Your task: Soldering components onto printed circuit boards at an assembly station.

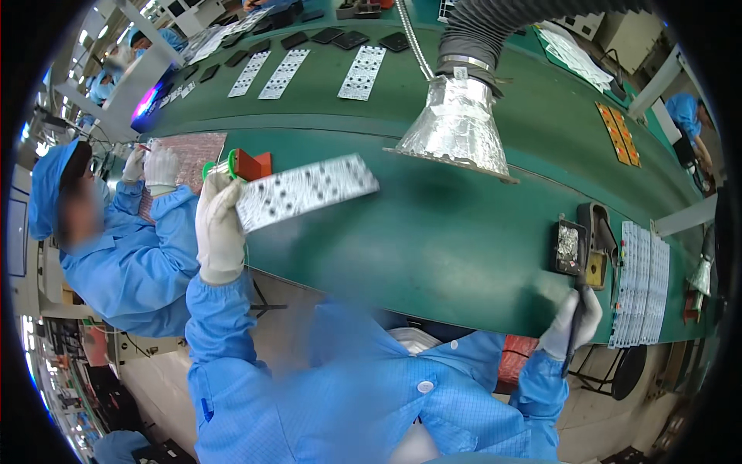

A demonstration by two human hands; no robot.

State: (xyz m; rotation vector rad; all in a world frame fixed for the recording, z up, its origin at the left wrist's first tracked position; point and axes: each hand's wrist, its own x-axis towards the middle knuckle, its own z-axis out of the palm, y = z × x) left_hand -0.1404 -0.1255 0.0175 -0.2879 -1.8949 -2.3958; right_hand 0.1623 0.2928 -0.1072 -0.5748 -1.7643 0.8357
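Note:
My left hand [219,228], in a white glove, is closed on the near left end of a white circuit board panel [309,191] dotted with dark spots. The panel is held tilted above the green bench. A green spool [220,168] on a red stand [253,164] is right behind that hand. At the right, my gloved right hand [572,325] is closed around the dark handle of a soldering iron [575,329]. Its upper end is close to a black tray [569,247] of silvery scraps and a holder with a yellow sponge [595,270]. The tip is hard to make out.
A foil-covered fume hood [456,124] on a ribbed hose hangs over the bench. White panels [640,282] lie stacked at the right. More panels [362,73] and black trays [349,39] lie on the far green surface. A co-worker [124,240] in blue sits at the left.

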